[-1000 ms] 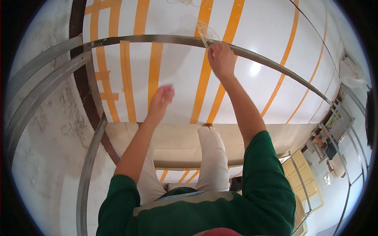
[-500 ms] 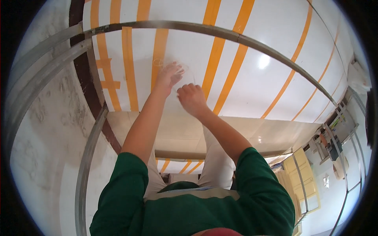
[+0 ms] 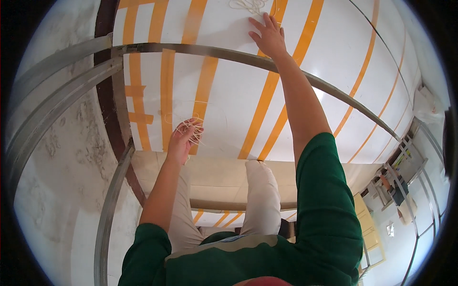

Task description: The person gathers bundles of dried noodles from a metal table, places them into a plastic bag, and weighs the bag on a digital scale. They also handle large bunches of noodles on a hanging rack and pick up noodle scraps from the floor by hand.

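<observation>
A tangled bunch of thin pale strings (image 3: 191, 131) is in my left hand (image 3: 180, 143), low over the near left part of the white panel. The fingers are closed around the bunch, and loose ends and loops stick out past them. Stretched far out past the metal bar, my right hand (image 3: 269, 38) is open, its fingers spread over the panel. Just beyond its fingertips lies a loose pile of similar pale string (image 3: 249, 5), partly cut off by the top edge of the picture. I cannot see anything in the right hand.
The white panel (image 3: 229, 90) carries several orange tape strips (image 3: 260, 114). A curved metal bar (image 3: 238, 56) crosses above it, under my right forearm. Metal rails (image 3: 112, 190) and a stained wall (image 3: 57, 176) stand at left. Yellow cabinets (image 3: 372, 233) are at lower right.
My hands were close together over the panel; now they are far apart. The right one has opened and reached far out past the bar, while the left has drawn nearer with the strings.
</observation>
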{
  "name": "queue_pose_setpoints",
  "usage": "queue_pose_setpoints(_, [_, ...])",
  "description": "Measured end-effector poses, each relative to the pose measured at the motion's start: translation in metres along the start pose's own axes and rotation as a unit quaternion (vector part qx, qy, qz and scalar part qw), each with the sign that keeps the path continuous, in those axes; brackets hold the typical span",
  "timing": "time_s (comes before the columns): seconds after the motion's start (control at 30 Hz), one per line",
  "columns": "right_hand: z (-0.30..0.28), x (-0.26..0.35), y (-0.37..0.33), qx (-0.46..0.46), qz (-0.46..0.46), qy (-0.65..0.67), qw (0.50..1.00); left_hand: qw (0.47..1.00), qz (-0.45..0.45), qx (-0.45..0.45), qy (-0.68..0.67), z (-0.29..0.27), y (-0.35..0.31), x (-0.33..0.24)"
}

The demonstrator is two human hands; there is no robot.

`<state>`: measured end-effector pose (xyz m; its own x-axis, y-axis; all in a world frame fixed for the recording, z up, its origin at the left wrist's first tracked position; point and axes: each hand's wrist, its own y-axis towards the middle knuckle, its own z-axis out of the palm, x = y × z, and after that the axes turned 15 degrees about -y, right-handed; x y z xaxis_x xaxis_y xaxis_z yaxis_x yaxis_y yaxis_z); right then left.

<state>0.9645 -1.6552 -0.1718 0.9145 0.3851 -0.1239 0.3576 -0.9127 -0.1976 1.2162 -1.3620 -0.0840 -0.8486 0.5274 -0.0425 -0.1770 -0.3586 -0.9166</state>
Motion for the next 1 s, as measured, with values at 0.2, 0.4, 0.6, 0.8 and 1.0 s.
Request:
queue_pose_setpoints(0.2, [0.001, -0.004, -0.024, 0.065, -0.010, -0.002, 0.998, 1.000, 0.002, 0.012, -0.018, -0.006, -0.002, 0.003])
queue_pose_setpoints(0.4, [-0.036, 0.000, -0.061, 0.061, -0.017, 0.088, 0.994, 0.999, 0.007, 0.031, -0.003, 0.007, 0.006, 0.009])
queue_pose_setpoints(0.6, [-0.091, 0.026, -0.131, 0.091, -0.078, 0.185, 0.975, 0.996, 0.022, 0.065, -0.050, 0.028, 0.035, 0.005])
queue_pose_setpoints(0.8, [-0.044, 0.030, -0.107, -0.004, 0.124, 0.217, 0.968, 1.000, -0.008, 0.011, -0.003, 0.027, 0.035, 0.014])
queue_pose_setpoints(1.0, [-0.009, 0.038, -0.046, 0.001, 0.084, 0.011, 0.996, 1.000, -0.011, 0.000, -0.004, 0.016, 0.023, 0.019])
